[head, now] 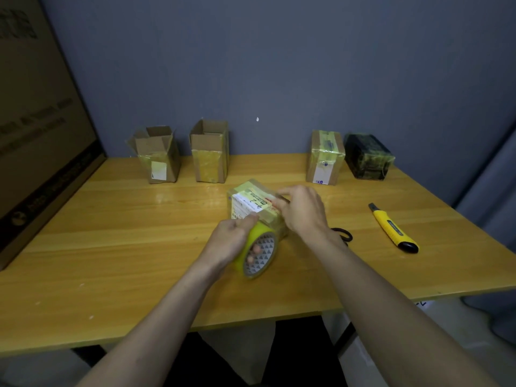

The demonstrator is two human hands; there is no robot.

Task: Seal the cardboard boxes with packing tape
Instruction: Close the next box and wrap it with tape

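Observation:
A small cardboard box (252, 201) with a white label lies at the middle of the wooden table (125, 224). My left hand (231, 241) grips a roll of yellow packing tape (258, 254), fingers through its core, held against the box's near side. My right hand (303, 210) rests on the box's right end, fingers curled over its top edge. Two open boxes (157, 155) (210, 152) stand at the back left. A taped brown box (325, 157) and a dark taped box (368, 156) stand at the back right.
A yellow utility knife (392, 227) lies on the table to the right. Black scissors (344, 236) lie partly hidden behind my right wrist. A large flat carton (36, 129) leans at the left edge. A grey wall rises behind the table.

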